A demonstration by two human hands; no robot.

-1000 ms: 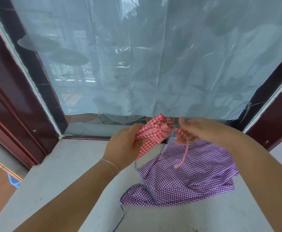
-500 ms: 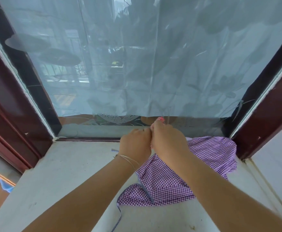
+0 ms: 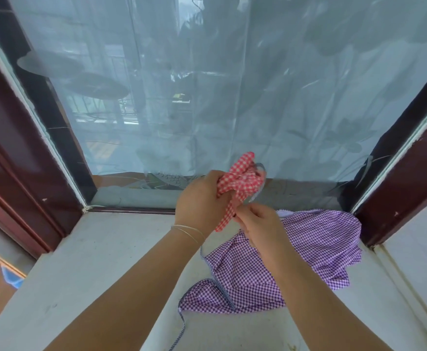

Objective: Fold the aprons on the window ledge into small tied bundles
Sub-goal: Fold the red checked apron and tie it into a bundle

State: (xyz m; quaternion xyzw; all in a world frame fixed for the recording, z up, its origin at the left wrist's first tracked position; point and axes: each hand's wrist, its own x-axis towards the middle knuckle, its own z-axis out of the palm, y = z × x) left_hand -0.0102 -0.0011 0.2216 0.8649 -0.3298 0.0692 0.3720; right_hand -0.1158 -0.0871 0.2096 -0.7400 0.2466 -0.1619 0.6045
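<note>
1. Holding the red apron [image 3: 240,181] bunched in my left hand [image 3: 202,201], I judge the main risk from the head view to be the bundle springing open: it is soft, wadded cloth, and if my fingers slacken before the tie is drawn tight, the folds will spill out.
2. The tie could also slip. My right hand [image 3: 260,224] pinches what looks like a strap end just below the bundle, but the pinch point is partly hidden, so I cannot tell how much strap I have.
3. Left hand: raised above the ledge [image 3: 101,249], fingers curled round the bundle, wrist bent back, a thin bangle [image 3: 189,230] on it.
4. Right hand: just below and right of the bundle, fingers curled in a pinch, forearm crossing the purple apron [image 3: 296,259].
5. That purple apron lies loose and unfolded on the ledge, right of the bundle, its striped tie [image 3: 179,328] trailing toward me.
</note>
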